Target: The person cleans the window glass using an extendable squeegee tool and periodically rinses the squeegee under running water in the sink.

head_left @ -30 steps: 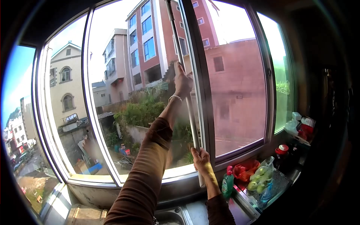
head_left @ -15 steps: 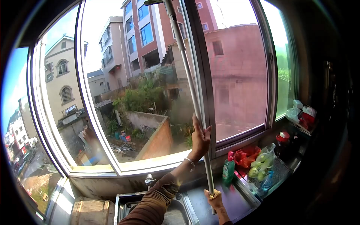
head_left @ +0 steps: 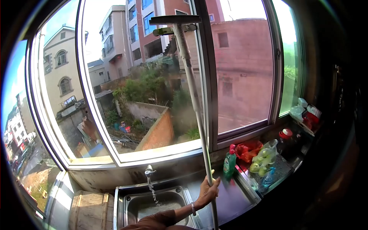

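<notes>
A long-handled window squeegee point(head_left: 196, 103) stands nearly upright in front of the window. Its wide dark blade head point(head_left: 175, 20) is near the top of the pane, with a green-edged clip or pad just beneath. My left hand point(head_left: 208, 190), a bracelet at its wrist, is wrapped round the lower pole above the metal counter. My right hand is out of sight, and the pole's bottom end runs off the frame's lower edge. Left of my forearm, water pours from a tap point(head_left: 149, 171) into a steel sink point(head_left: 132, 199).
On the right counter stand a green bottle point(head_left: 230, 165), a red bag point(head_left: 248, 150), a clear bag of green produce point(head_left: 264, 161), a blue bottle point(head_left: 269, 177) and a red-lidded jar point(head_left: 285, 134). A wooden board point(head_left: 89, 211) lies left of the sink. Window frames point(head_left: 208, 76) span the front.
The squeegee has come down, bringing its head into view. My left hand is lower on the pole. My right hand, earlier gripping the pole's lower end, has left the view. Running water is now visible.
</notes>
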A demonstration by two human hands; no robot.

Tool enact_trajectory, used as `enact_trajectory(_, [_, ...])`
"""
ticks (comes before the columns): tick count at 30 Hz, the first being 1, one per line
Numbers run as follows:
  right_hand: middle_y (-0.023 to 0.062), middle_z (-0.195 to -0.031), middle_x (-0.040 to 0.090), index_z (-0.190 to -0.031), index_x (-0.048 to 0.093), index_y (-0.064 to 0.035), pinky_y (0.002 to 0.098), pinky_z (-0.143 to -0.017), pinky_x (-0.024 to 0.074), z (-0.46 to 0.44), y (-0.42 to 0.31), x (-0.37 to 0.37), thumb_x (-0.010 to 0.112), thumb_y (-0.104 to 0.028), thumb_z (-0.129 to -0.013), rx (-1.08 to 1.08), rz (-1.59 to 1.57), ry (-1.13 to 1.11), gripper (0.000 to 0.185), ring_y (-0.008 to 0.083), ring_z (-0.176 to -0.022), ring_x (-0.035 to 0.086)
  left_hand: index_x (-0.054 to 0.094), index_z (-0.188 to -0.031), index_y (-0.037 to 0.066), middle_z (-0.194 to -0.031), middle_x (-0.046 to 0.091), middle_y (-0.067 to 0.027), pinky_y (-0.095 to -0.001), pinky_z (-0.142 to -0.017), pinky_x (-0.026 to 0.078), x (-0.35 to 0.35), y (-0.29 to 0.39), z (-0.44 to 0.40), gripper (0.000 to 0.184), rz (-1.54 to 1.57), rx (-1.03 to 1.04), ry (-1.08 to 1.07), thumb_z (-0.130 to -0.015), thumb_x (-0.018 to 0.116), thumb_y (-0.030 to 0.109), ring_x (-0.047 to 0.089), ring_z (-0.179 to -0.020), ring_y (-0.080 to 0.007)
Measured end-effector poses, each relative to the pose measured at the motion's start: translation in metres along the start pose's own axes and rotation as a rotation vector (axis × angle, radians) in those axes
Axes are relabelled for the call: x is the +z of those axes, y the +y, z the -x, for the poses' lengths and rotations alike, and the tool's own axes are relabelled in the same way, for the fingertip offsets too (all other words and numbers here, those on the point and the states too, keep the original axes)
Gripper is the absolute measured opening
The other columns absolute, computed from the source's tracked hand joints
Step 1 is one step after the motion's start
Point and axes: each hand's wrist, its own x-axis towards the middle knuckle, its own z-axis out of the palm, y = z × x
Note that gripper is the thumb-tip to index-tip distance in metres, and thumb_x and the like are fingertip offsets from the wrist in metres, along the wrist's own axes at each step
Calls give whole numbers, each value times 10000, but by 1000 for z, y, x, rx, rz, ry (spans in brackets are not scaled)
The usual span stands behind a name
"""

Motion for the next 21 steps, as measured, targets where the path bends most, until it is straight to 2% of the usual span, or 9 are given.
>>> enact_trajectory(3, [41,-651,611,-867,642,-54,399,-541,437,-1,-54,-21,665,-203,-852,198,48,-204,151,183,-588,560,327,-1391,61,-674,435,25,-229,-372,333,-1,17,-1,511,88,35,-2,-980,567,248,397,-427,-48])
enact_trajectory(5, [81,-667,629,-891,648,-46,411,-534,425,-30,-95,-9,659,-272,-855,-148,61,-57,229,233,-563,533,354,-1374,53,-669,463,28,-223,-355,318,-7,44,-7,496,105,77,20,-980,568,267,382,-405,-38])
enact_trajectory(8, [55,-806,587,-1106,479,1,237,-581,455,-87,-237,-15,551,-411,-959,-247,-510,-241,443,87,-618,526,396,-1369,117,-665,441,43,-205,-354,305,-15,81,-27,451,245,33,-74,-982,561,279,366,-402,-34])
enact_trajectory(11, [38,-764,550,-1045,487,-21,220,-462,411,-139,-356,-15,442,-500,-981,-496,-514,-206,486,79,-522,494,479,-1156,135,-645,419,51,-206,-346,294,-12,156,-53,361,178,58,-107,-956,560,425,366,-399,-35])
enact_trajectory(14, [-5,-579,426,-873,414,-92,225,-329,329,-220,-413,5,433,-521,-980,-641,-327,89,443,79,-402,431,472,-1104,105,-653,405,29,-189,-365,281,-16,222,-108,596,67,304,-225,-854,581,635,352,-410,-32])
enact_trajectory(16, [-3,-562,410,-867,418,-81,234,-315,322,-257,-455,-2,434,-540,-971,-732,-216,225,470,83,-378,416,441,-1028,66,-639,444,-16,-288,-409,377,-4,266,-146,571,-41,416,-120,-873,599,592,443,-455,-109])
enact_trajectory(18, [-1,-546,393,-861,421,-70,244,-300,315,-275,-493,-17,435,-558,-961,-739,-184,251,498,87,-355,402,405,-1135,4,-657,531,-114,-420,-549,455,12,287,-207,538,-561,884,387,-919,602,455,572,-576,-267])
enact_trajectory(20, [-4,-545,389,-854,423,-71,248,-293,309,-264,-500,-28,440,-549,-962,-654,-200,214,490,87,-343,390,202,-1452,8,-888,662,-263,-483,-729,462,26,310,-198,713,-761,916,384,-929,585,304,612,-842,-450])
enact_trajectory(21, [-9,-552,392,-850,424,-77,247,-293,306,-253,-499,-33,445,-530,-967,-590,-212,190,469,84,-343,386,164,-1460,18,-887,671,-232,-450,-722,481,31,307,-206,703,-758,882,398,-917,579,183,636,-845,-411])
